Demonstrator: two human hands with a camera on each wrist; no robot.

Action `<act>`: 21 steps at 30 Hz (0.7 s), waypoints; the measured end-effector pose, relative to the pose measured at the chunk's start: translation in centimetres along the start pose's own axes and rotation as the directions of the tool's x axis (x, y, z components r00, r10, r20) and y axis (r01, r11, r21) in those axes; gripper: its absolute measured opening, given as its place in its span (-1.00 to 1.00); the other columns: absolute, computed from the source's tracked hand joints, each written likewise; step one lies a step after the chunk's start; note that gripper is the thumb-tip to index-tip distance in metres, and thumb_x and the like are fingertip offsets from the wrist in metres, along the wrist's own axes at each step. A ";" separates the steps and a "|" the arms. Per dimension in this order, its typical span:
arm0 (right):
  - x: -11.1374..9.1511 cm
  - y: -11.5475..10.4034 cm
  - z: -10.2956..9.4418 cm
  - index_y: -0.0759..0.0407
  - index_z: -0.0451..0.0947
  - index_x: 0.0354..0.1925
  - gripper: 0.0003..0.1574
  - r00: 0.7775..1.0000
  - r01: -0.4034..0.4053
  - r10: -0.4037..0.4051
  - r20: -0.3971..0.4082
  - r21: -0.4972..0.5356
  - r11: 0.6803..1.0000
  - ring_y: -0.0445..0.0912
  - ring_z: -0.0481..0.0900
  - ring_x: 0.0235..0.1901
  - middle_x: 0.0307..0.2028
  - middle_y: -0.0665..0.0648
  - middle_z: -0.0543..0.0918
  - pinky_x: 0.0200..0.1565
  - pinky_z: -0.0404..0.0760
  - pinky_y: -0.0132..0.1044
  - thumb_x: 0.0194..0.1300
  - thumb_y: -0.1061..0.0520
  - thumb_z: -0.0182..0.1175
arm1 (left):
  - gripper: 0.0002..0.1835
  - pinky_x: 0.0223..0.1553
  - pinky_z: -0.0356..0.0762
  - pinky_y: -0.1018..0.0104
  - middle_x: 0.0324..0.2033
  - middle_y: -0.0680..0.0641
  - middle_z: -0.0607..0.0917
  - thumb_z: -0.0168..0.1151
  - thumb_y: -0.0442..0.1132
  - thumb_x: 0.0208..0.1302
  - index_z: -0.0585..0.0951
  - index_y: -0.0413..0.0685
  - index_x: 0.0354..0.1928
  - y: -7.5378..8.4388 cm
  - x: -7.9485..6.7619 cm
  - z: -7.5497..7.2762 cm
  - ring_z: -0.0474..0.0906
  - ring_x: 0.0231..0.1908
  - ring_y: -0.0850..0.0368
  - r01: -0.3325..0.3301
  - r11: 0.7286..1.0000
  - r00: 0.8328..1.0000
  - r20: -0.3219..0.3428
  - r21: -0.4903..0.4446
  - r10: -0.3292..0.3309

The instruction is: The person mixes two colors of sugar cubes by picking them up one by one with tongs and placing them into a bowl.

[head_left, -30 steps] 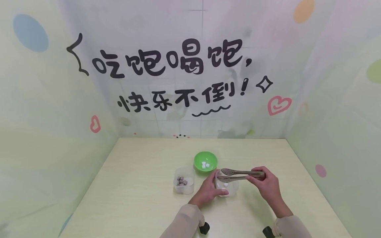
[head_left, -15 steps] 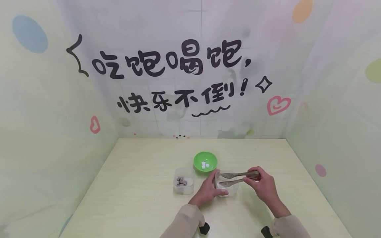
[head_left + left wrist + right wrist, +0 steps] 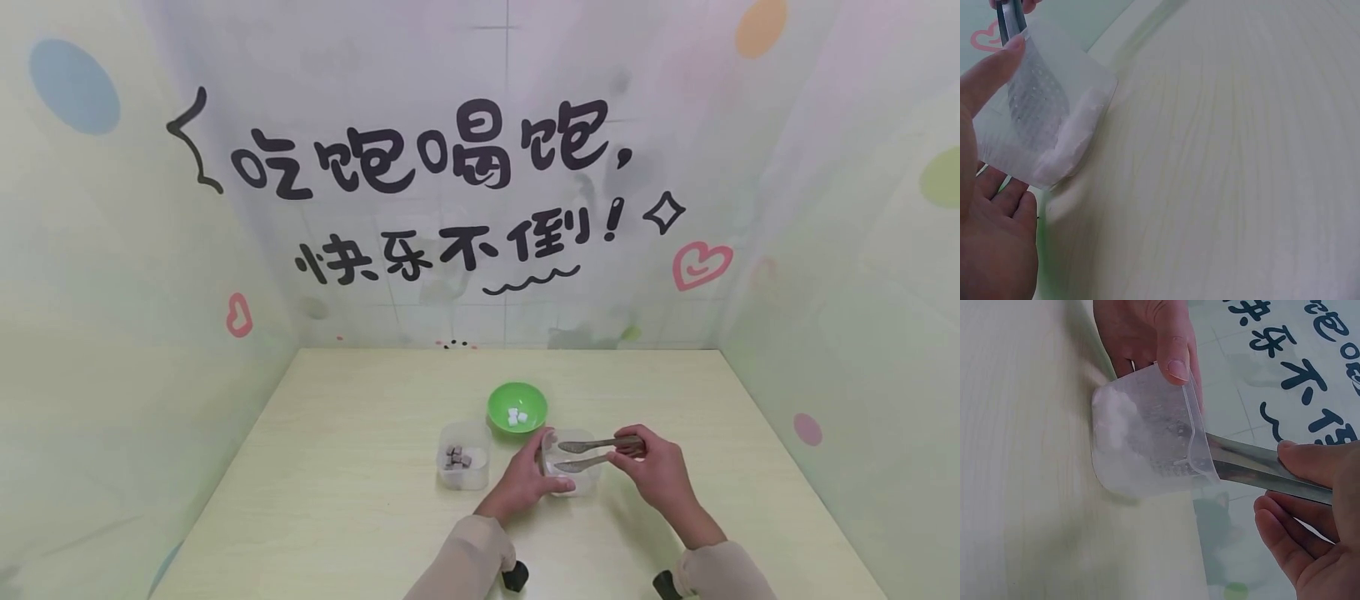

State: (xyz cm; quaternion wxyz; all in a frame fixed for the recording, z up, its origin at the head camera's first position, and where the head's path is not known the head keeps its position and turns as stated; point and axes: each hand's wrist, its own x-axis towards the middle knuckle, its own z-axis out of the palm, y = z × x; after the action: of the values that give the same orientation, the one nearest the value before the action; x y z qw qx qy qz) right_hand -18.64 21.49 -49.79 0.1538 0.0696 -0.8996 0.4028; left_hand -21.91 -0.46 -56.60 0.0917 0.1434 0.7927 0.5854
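Tongs (image 3: 588, 446), gripped by your right hand (image 3: 660, 473), reach into the translucent tub (image 3: 583, 487) your left hand (image 3: 523, 482) holds by its side; if that hold slackens while they press inside, the tub could tip or slide.

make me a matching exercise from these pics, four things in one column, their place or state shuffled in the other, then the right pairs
Column one
1. tongs
2. green bowl
3. grey-brown cubes
4. left hand

Column two
a. in the left tub
b. gripping the right tub
c. held by the right hand, tips inside a tub
d. set farther back than both tubs, with white cubes inside

Right pairs: 1-c, 2-d, 3-a, 4-b
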 end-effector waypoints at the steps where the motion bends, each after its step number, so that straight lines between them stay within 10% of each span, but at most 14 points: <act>1: 0.0 -0.1 0.0 0.25 0.60 -0.17 -0.63 1.000 -0.002 0.002 0.013 -0.009 1.000 -0.06 0.67 -0.38 -0.35 0.10 0.73 -0.38 0.63 -0.31 0.02 0.27 0.48 | 0.06 0.35 0.09 -0.10 0.36 -0.09 0.35 0.57 -0.12 -0.08 0.19 -0.03 0.47 0.1 0.0 0.0 0.25 0.32 -0.10 0.003 1.000 1.000 0.000 -0.002 -0.003; 21: -0.2 -0.3 -0.2 0.22 0.61 -0.28 -0.72 0.999 -0.032 0.033 -0.034 0.046 0.998 -0.11 0.64 -0.49 -0.45 0.10 0.72 -0.50 0.56 -0.37 0.01 0.29 0.48 | 0.05 0.36 0.06 -0.10 0.38 -0.08 0.32 0.57 -0.11 -0.07 0.19 0.01 0.47 0.1 0.0 -0.1 0.20 0.36 -0.10 0.015 1.000 1.000 0.008 0.009 -0.015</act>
State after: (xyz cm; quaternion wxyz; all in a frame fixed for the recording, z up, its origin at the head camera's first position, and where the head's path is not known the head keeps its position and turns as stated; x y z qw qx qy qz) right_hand -18.32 21.46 -49.52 0.1613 0.0514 -0.8884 0.4267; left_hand -21.91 -0.50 -56.53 0.0984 0.1404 0.7960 0.5805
